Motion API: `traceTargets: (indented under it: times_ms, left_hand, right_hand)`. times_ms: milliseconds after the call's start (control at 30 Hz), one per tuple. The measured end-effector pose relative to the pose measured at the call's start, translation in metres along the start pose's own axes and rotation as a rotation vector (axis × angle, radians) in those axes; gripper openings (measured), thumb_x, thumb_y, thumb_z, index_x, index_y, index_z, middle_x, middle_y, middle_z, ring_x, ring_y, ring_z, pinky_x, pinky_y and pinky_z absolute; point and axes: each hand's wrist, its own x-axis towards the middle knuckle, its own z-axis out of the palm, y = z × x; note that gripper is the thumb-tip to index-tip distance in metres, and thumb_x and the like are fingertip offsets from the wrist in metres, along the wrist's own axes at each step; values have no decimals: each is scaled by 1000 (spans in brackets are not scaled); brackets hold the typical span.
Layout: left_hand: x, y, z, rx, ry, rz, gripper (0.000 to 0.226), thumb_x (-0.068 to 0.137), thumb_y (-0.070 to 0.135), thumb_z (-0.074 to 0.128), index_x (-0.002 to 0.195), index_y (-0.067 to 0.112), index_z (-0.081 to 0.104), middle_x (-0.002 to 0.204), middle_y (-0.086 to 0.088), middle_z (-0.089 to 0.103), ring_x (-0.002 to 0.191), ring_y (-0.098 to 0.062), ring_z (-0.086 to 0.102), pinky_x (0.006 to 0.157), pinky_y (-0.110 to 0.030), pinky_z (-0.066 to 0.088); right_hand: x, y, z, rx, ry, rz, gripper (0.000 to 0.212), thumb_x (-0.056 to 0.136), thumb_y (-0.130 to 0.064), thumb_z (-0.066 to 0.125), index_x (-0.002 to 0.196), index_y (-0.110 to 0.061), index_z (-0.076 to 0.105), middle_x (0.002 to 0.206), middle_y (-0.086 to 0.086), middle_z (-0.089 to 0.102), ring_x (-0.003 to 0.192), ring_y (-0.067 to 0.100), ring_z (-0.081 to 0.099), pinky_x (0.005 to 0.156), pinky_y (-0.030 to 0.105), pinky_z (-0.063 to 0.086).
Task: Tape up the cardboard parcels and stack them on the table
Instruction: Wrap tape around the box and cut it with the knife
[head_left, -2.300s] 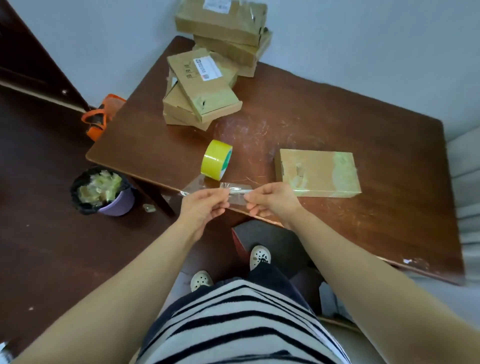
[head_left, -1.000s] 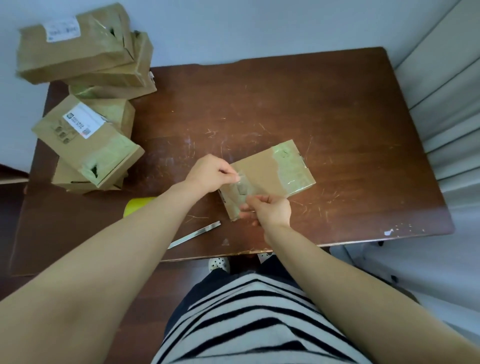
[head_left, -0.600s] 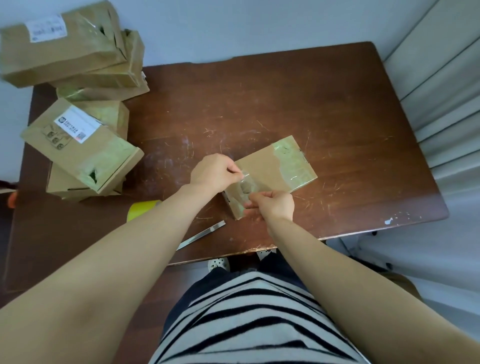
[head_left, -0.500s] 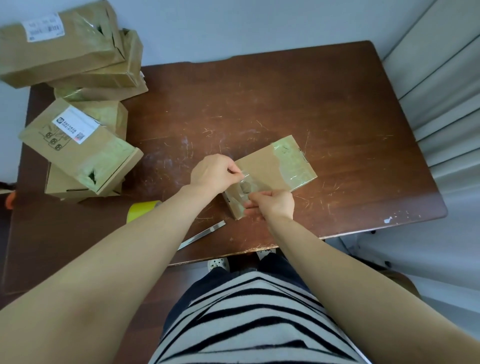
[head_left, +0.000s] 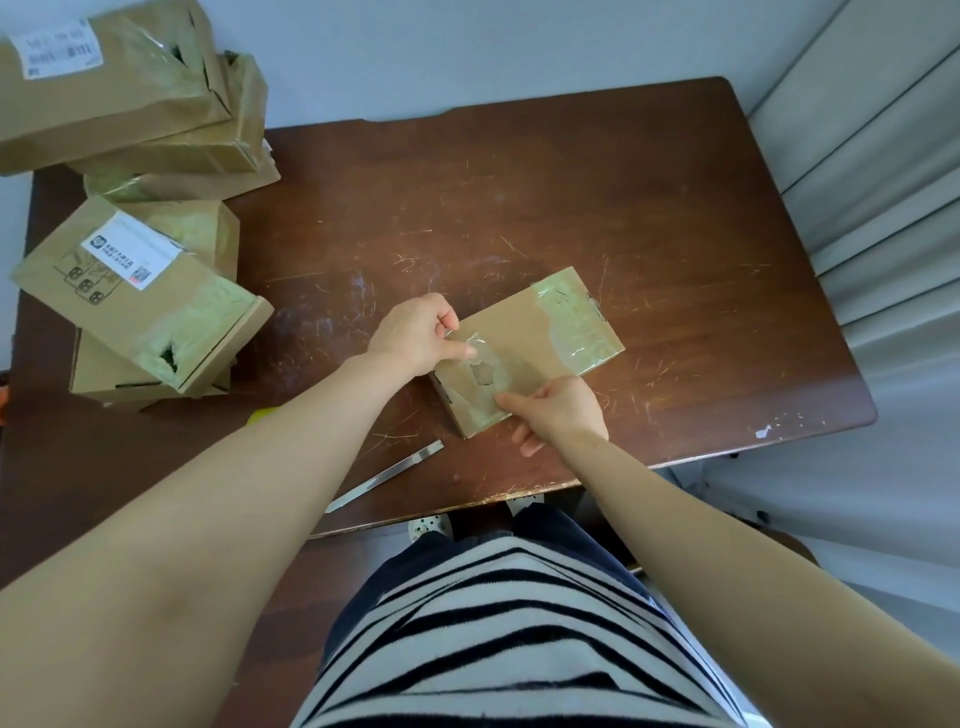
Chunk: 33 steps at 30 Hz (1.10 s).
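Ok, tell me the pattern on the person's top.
The top has black and white stripes, clearest in the head view.

Dark wooden surface (head_left: 571, 182), scratched, faintly glossy. Matt brown cardboard parcel (head_left: 519, 332) with wrinkled glossy clear tape (head_left: 576, 327). Same matt cardboard on stacked parcels (head_left: 130, 312), white paper label (head_left: 132, 249) on one. Smooth shiny metal strip (head_left: 387, 475). Striped cloth top (head_left: 509, 634).

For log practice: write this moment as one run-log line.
taping parcel | left hand: pinches tape strip | right hand: pinches tape strip | parcel: on table
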Motion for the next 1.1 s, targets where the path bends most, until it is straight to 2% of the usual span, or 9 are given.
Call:
traceTargets:
  times_ms: [100,200,300,367,433,533,867,1033,1100]
  left_hand:
    - [-6,-3,-1,-119,-21,49,22,80,31,75,93,19,63,75,10,51,75,-14,51,70,-26,41]
    - [-19,-1,-1,0,139,168,15,91,33,60,94,21,69,86,9,60,87,-16,51,71,-27,37]
    - [-37,10,14,275,381,505,27,97,25,46,101,15,71,98,-1,67,97,-29,56,75,-33,43]
    - [-49,13,36,423,247,570,56,98,47,32,132,10,54,133,-8,56,125,-29,48,103,-42,38]
    - [-53,4,52,666,27,467,95,85,76,18,151,8,11,159,-9,10,147,-24,8,120,-42,4]
    - [-48,-15,61,789,3,472,108,79,81,30,144,13,-22,151,-9,-28,144,-25,-20,115,-40,-18]
    - [-65,-14,74,907,193,367,85,91,60,36,150,5,11,158,-14,13,147,-25,10,116,-41,-3]
    - [-70,-15,88,868,100,392,73,102,41,28,139,5,-24,148,-9,-26,135,-22,-28,107,-37,-25]
    - [-67,-15,84,856,120,421,77,101,44,32,140,7,-23,150,-9,-24,140,-22,-23,109,-37,-24]
  right_hand:
    - [-4,0,-8,-61,153,-87,25,77,-33,66,58,-22,55,46,-7,59,43,10,52,58,27,50]
    - [-7,-4,-11,-112,425,-349,18,84,-34,52,70,-25,56,61,-9,57,58,12,52,53,23,37]
    - [9,-12,-16,-222,383,-612,30,100,-26,40,121,-19,60,124,-1,58,117,18,50,87,29,43]
    - [24,-12,-18,-455,249,-634,46,103,-27,31,148,-14,29,157,1,22,145,17,12,115,30,16]
    - [36,-2,-17,-703,183,-607,57,104,-37,22,152,-15,3,160,-1,-7,146,14,-12,117,28,-7]
    - [44,9,-14,-856,185,-605,62,102,-46,14,150,-18,-15,157,-1,-23,142,12,-24,112,26,-19]
    - [45,9,-11,-920,210,-581,62,101,-45,10,148,-17,-19,156,0,-25,142,14,-25,110,27,-21]
    - [44,7,-10,-921,216,-585,61,101,-44,9,148,-17,-20,156,1,-26,142,14,-25,110,28,-22]
    - [44,7,-10,-920,218,-583,61,102,-44,10,148,-17,-19,156,1,-25,142,14,-25,110,28,-22]
